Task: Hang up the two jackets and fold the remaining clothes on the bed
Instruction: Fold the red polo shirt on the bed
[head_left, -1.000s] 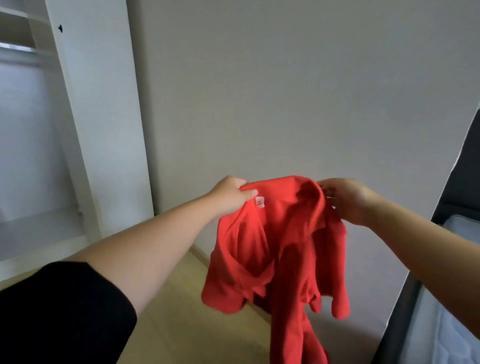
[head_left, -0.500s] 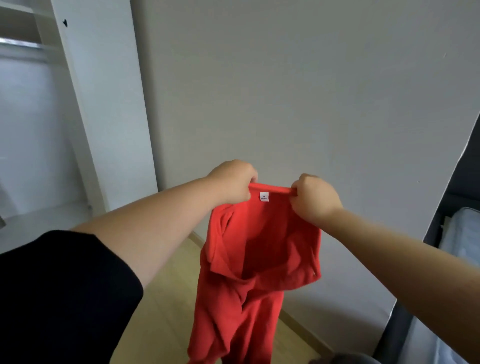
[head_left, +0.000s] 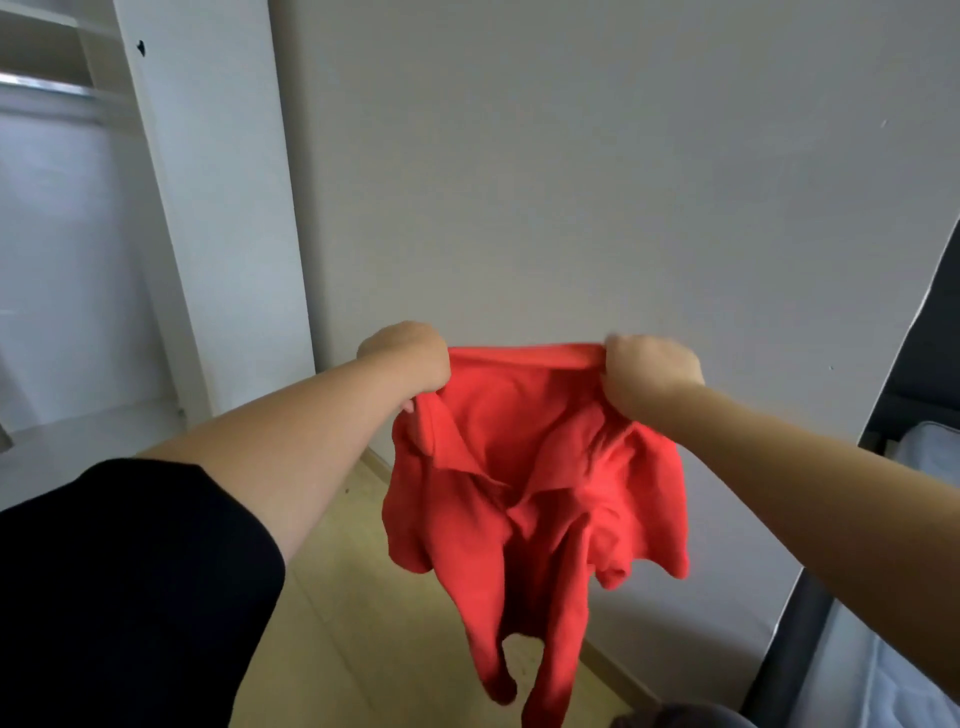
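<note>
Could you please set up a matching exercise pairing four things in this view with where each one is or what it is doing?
Things:
1. left hand
2. red garment
3. wardrobe rail
4. mattress

Places or states:
A. at the right edge of the view
B. hangs in the air between two hands
C. grips the garment's top edge on the wardrobe side
D. runs across the open cupboard, top left

Pairs: 1-C, 2-B, 3-D, 4-A
</note>
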